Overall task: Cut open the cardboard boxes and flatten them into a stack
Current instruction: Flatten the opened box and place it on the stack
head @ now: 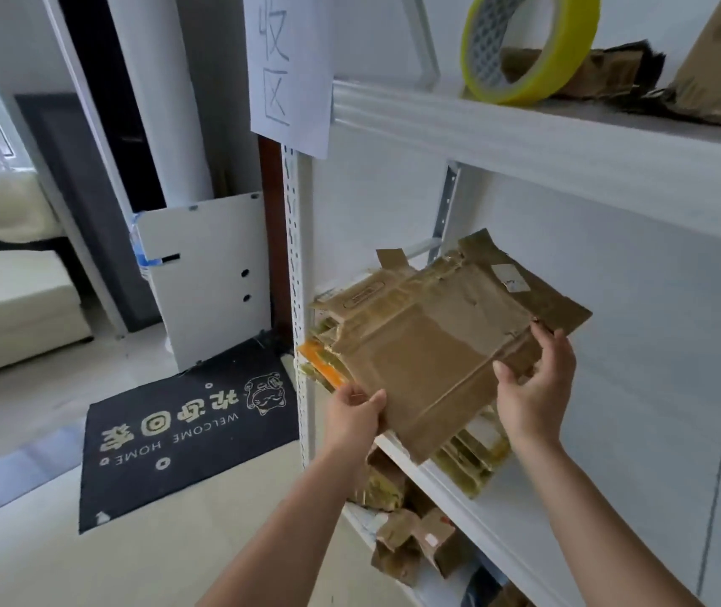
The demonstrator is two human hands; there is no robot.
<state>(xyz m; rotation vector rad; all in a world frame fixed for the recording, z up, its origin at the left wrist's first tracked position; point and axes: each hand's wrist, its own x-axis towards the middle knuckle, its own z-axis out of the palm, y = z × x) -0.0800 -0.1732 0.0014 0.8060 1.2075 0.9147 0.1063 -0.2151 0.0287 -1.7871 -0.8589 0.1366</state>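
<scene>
**Flattened box going onto the shelf stack**

Both hands were clamped on one flattened cardboard sheet (433,343), held tilted just above the middle shelf (398,449) of a white rack. The left hand (352,411) pinched the sheet's corner at about 7 o'clock, thumb on top; the right hand (529,387) gripped its edge at about 3 o'clock, thumb on the upper face and fingers curled behind.

Judging by the scene, the task looked well along. This box was already cut open and pressed flat, and it hovered over a stack of flattened boxes (468,462) lying on the same shelf, whose edges showed beneath the sheet at 5 o'clock and at 9 o'clock. Laying the sheet down squarely seemed to be the step in hand.

Work appeared to remain. On the lower shelf, at 6 o'clock from the sheet, sat small cardboard boxes (411,541), crumpled but apparently not flattened; whether they were cut I could not tell.

The top shelf, at 12 to 1 o'clock, carried a yellow tape roll (569,59) standing on edge, with brown cardboard pieces (613,72) just beside it.
</scene>
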